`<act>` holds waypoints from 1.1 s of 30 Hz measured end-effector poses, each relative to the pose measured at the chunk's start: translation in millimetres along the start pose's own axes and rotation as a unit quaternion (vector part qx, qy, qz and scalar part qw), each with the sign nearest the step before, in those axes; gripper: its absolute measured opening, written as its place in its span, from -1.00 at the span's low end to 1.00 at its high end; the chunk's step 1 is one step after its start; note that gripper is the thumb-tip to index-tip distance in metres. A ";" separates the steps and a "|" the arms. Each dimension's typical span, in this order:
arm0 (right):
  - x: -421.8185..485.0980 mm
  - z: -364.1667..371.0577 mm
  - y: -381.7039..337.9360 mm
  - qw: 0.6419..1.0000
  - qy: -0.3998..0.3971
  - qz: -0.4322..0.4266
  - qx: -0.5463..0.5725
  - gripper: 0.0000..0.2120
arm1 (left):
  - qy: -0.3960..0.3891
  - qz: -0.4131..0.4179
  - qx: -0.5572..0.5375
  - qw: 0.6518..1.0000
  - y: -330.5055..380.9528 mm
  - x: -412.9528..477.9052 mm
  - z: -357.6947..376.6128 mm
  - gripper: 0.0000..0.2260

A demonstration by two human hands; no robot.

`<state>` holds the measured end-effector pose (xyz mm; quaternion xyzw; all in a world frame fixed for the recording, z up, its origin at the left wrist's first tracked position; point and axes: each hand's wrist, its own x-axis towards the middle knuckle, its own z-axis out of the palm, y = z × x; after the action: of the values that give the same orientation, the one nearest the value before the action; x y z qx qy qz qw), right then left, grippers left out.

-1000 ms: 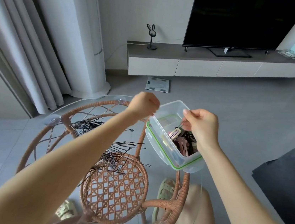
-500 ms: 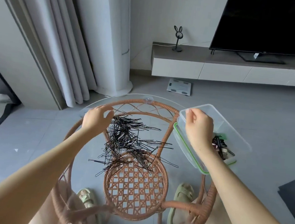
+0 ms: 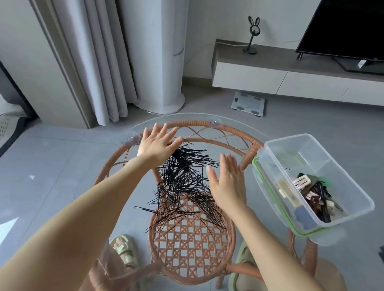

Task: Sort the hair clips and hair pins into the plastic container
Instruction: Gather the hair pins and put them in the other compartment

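A loose pile of black hair pins [image 3: 182, 183] lies spread on the round glass table top [image 3: 227, 123] over a rattan frame. My left hand [image 3: 156, 144] is flat with fingers spread at the pile's far left edge. My right hand [image 3: 228, 185] is flat, fingers straight, at the pile's right side. Neither hand holds anything. The clear plastic container [image 3: 358, 197] with a green-rimmed lid under it sits at the table's right edge. Several hair clips [image 3: 310, 196] in pink, beige and black lie in its near end.
The rattan frame [image 3: 193, 237] shows through the glass. Two sandalled feet [image 3: 125, 249] stand on the grey floor below. Beyond the table are a bathroom scale [image 3: 248, 103], a white column unit [image 3: 161, 69], curtains, and a TV bench with a rabbit-eared stand.
My right hand left the container and came over to the right of the pin pile, now flat. My left hand opened and spread at the pile's far left. The view swung left.
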<state>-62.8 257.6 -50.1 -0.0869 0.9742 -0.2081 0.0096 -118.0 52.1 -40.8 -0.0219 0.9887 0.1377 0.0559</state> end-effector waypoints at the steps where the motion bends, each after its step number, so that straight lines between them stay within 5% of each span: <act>1: 8.4 0.9 -4.0 1.000 0.002 0.006 -0.001 -0.38 | -0.002 0.014 0.005 1.000 1.4 3.7 0.4 -0.50; 8: 44.2 9.3 -31.7 0.997 -0.040 -0.059 0.033 -0.51 | -0.022 0.145 -0.091 0.985 6.6 -2.1 6.3 -0.60; 19: -31.1 -4.0 -24.3 0.972 -0.047 -0.125 0.194 -0.65 | -0.010 0.185 -0.222 0.957 9.6 -83.7 14.6 -0.54; 30: -86.5 -0.6 -27.4 0.958 -0.011 -0.081 0.274 -0.64 | 0.029 0.091 -0.303 0.948 36.5 -142.0 30.3 -0.67; 33: -87.9 -22.4 -22.6 0.966 0.047 -0.065 0.248 -0.70 | 0.003 0.038 -0.391 0.920 37.3 -141.7 24.3 -0.67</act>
<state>26.4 261.5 -21.9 -0.1350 0.8839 -0.4468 -0.0284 23.0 98.6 -37.4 -0.0051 0.8565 0.5150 0.0351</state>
